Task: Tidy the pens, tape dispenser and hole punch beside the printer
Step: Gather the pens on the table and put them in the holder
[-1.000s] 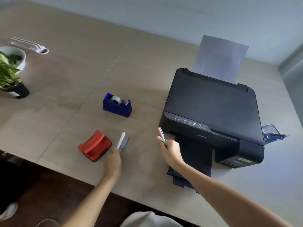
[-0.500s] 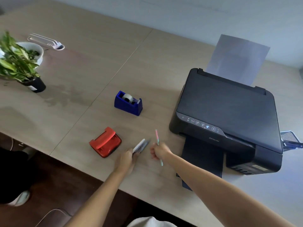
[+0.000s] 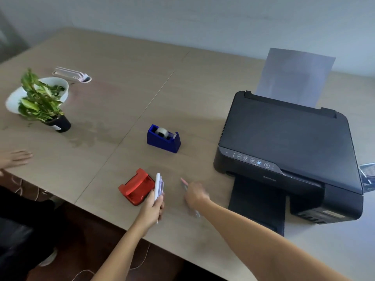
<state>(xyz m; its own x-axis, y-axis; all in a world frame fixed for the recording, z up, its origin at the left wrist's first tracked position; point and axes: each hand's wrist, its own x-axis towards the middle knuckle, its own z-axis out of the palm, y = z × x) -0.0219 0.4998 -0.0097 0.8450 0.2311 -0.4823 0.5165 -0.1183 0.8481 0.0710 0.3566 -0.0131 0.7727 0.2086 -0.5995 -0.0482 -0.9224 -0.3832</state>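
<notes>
My left hand [image 3: 152, 207] grips a small bunch of pens [image 3: 158, 185], white and lilac, tips pointing away from me, just right of the red hole punch [image 3: 136, 188]. My right hand [image 3: 195, 194], blurred by motion, holds a pink pen [image 3: 184, 181] low over the table between the hole punch and the black printer [image 3: 288, 147]. The blue tape dispenser [image 3: 163, 138] stands farther back, in the middle of the wooden table [image 3: 125, 94], apart from both hands.
A potted plant [image 3: 41, 102] and a white bowl [image 3: 12, 100] stand at the left, with a white holder [image 3: 72, 74] behind them. Another person's hand [image 3: 14, 158] rests on the left table edge. A sheet of paper [image 3: 294, 76] stands in the printer's rear feed.
My left hand has turned the pens to point away and sits closer to the hole punch. My right hand has moved a little right with the pink pen. Another hand has come into view at the left.
</notes>
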